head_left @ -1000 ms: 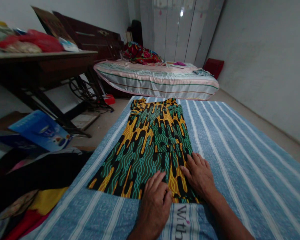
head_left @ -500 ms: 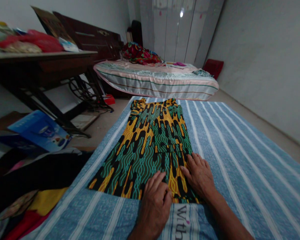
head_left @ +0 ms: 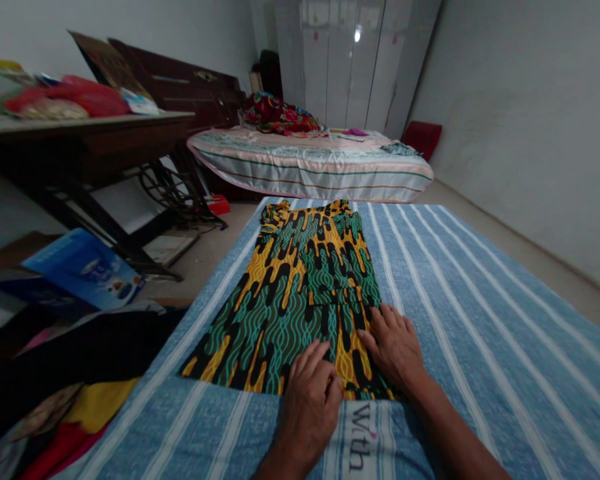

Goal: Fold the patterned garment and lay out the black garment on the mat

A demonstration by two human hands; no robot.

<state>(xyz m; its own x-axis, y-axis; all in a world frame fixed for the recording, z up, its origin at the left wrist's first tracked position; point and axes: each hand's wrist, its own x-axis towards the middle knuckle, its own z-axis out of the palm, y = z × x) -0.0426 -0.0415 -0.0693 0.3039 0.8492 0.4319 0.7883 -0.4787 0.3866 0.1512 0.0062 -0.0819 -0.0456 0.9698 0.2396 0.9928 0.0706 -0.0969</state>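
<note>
A patterned garment [head_left: 280,300] in green, yellow and black lies spread on the blue striped sheet [head_left: 460,320] in front of me. Its right side is folded inward over the body, and the narrower top end points away. My left hand [head_left: 310,387] rests on the near hem, fingers stretched forward on the fabric. On the folded right edge lies my right hand [head_left: 394,343], its fingers spread flat and its thumb angled inward. Neither hand grips the cloth.
At the left stands a sewing-machine table [head_left: 100,127] with red bags [head_left: 80,97] on top. A blue box [head_left: 87,267] and dark clothes [head_left: 90,353] lie below it. Beyond the sheet is a bed [head_left: 310,163] with a red floral blanket [head_left: 280,113]. A wall [head_left: 530,133] runs along the right.
The view has shifted slightly, with the far things a little lower in the picture. Both hands keep about the same place on the garment.
</note>
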